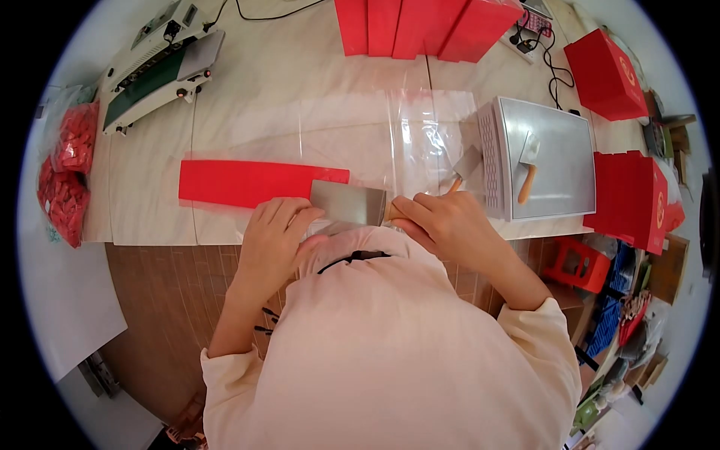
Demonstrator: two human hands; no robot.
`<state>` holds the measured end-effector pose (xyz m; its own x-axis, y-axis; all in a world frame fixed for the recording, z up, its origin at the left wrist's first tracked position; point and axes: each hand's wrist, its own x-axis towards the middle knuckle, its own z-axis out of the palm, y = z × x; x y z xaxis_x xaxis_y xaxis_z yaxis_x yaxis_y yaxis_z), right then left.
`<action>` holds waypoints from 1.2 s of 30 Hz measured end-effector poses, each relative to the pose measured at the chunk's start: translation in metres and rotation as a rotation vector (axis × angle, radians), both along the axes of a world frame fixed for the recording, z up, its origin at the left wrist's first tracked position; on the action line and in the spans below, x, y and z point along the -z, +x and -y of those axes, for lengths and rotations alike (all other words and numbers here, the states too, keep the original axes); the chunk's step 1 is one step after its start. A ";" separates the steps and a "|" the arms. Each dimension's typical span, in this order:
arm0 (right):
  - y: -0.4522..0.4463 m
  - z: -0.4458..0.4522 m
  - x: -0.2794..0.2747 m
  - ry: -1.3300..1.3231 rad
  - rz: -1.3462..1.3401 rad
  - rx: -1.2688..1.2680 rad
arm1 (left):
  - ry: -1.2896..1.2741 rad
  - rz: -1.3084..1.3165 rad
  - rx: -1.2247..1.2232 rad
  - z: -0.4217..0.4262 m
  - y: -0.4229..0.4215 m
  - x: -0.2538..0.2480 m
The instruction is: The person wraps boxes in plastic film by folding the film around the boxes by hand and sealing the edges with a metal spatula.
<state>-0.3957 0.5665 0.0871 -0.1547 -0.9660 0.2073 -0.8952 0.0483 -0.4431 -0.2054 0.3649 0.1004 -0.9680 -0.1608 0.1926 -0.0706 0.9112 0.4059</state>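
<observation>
My right hand (450,229) grips the wooden handle of a scraper (349,201) with a wide metal blade. That blade lies flat over the right end of a long red strip (240,182), near the table's front edge. My left hand (274,232) rests at the strip's near edge, fingers extended and thumb apart, close to the blade's left side. Clear plastic film (435,124) is spread beneath and beyond the strip. Just past my right hand lies a smaller scraper (466,163) with a wooden handle.
To the right, a metal-topped plate (559,127) carries another wooden-handled scraper (528,169). Red boxes (420,30) stand at the back, more red boxes (626,195) at right. A machine (157,71) sits back left, beside bags of red pieces (71,165). A black cord (553,71) lies back right.
</observation>
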 end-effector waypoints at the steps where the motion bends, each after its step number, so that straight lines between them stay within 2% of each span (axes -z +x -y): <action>1: 0.001 0.002 0.000 -0.020 0.002 -0.007 | -0.013 -0.014 0.009 0.001 -0.001 0.001; 8: 0.002 0.008 -0.006 -0.021 -0.024 -0.028 | -0.187 -0.042 0.131 0.021 -0.002 0.009; 10: 0.001 0.009 -0.005 -0.028 -0.044 -0.047 | -0.159 -0.121 0.178 0.027 -0.005 0.010; 13: -0.001 0.010 0.000 0.001 -0.068 -0.066 | -0.119 -0.085 0.226 0.039 -0.013 0.012; 16: -0.002 0.010 0.002 0.065 -0.107 -0.063 | -0.066 -0.069 0.223 0.040 -0.018 0.011; 23: -0.006 -0.005 -0.006 0.000 -0.122 -0.083 | 0.057 -0.020 0.155 0.054 -0.023 0.009; 26: -0.015 -0.032 -0.020 -0.014 -0.058 -0.035 | 0.110 -0.002 0.156 0.061 -0.025 0.015; 28: -0.018 -0.049 -0.023 0.058 0.115 0.110 | 0.150 0.047 0.169 0.062 -0.027 0.019; 32: -0.005 -0.049 -0.014 0.039 0.257 0.144 | 0.238 0.083 0.165 0.066 -0.031 0.027; 36: 0.018 -0.020 -0.006 -0.021 0.242 -0.004 | 0.274 0.055 0.143 0.068 -0.033 0.033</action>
